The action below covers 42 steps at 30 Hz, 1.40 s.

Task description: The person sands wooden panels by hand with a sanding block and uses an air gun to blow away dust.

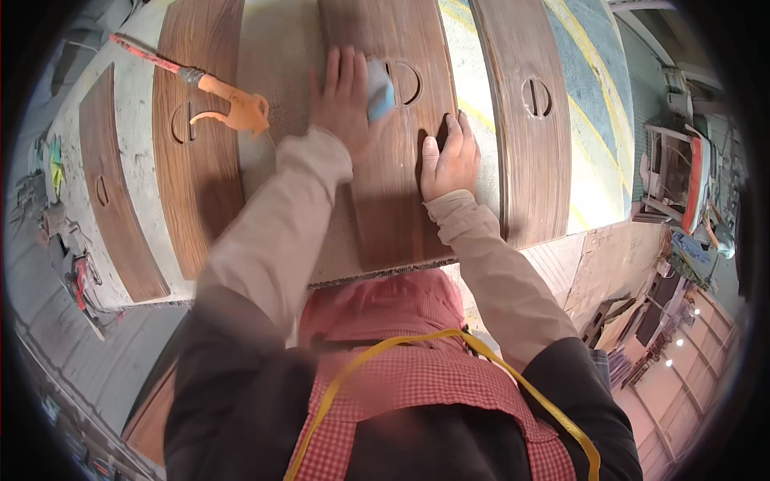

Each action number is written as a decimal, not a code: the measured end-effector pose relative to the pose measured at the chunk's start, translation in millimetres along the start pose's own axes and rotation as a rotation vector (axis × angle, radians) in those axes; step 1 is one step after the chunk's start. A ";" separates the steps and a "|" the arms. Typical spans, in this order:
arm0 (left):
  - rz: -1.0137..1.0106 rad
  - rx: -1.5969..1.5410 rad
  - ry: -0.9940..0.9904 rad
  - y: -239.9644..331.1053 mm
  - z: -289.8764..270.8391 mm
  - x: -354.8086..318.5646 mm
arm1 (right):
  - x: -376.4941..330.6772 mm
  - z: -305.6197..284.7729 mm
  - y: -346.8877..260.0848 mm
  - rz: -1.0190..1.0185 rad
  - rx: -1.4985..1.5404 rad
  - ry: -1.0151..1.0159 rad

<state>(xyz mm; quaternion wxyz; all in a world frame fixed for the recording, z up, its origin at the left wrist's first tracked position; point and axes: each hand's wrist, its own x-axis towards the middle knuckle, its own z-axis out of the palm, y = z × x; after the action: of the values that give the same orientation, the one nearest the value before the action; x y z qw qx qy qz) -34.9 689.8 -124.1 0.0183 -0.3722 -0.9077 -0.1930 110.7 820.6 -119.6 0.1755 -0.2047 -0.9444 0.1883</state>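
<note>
My left hand [343,100] is on the middle dark brown wooden board [389,184], near its left edge, with fingers stretched forward. Between its thumb and fingers is a light-blue and whitish pad [381,90], pressed to the wood beside a round recessed pull [409,83]. Whether the pad is cloth or something stiffer I cannot tell. My right hand [453,160] lies along the same board's right edge, thumb apart from the fingers, holding nothing.
An orange air blow gun [237,108] on a red hose lies left of my left hand, across another wooden board [196,192]. Further boards with round pulls lie at the far left [120,184] and right [529,136]. The pale worktable [597,196] has yellow stripes.
</note>
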 end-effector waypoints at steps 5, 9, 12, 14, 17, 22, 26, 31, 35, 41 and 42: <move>-0.002 -0.053 0.087 13.8 7.8 -8.3 | -3.4 -3.6 5.6 0.041 0.024 -0.020; 0.086 -0.034 -0.410 98.9 -11.7 -187.4 | 0.5 -2.8 7.2 0.062 -0.060 -0.052; -0.015 -0.165 -0.448 85.4 -25.6 -154.2 | 4.1 -7.3 0.2 0.067 -0.104 -0.156; -0.098 -0.192 -0.291 65.3 -24.1 -92.4 | 3.1 -5.9 -1.9 0.059 -0.092 -0.139; -0.104 -0.161 -0.139 24.8 -11.6 -9.8 | 3.7 -13.7 -7.9 0.049 -0.085 -0.185; -0.017 -0.054 -0.010 -52.7 18.6 112.5 | -1.0 -20.9 -11.4 0.057 -0.057 -0.306; 0.056 -0.045 0.039 -114.4 27.3 209.0 | -3.2 -20.7 -9.4 0.053 -0.069 -0.358; -0.160 0.000 0.059 -140.8 24.2 274.8 | 1.4 -11.0 -6.0 0.022 -0.102 -0.351; -0.104 0.188 -0.072 -68.3 14.3 177.3 | 39.6 -7.1 5.2 0.027 -0.163 -0.334; -0.074 0.168 -0.278 -58.5 -3.8 146.1 | 116.9 3.6 0.0 0.024 -0.192 -0.363; -0.122 0.180 -0.255 -71.6 -4.1 174.6 | 116.8 3.7 -0.2 0.015 -0.198 -0.379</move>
<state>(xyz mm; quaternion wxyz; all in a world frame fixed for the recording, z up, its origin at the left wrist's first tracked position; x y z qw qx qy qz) -210.3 758.6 -113.5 -0.0753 -0.3345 -0.9373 -0.0627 9.2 872.3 -93.0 -0.0278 -0.1889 -0.9728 0.1311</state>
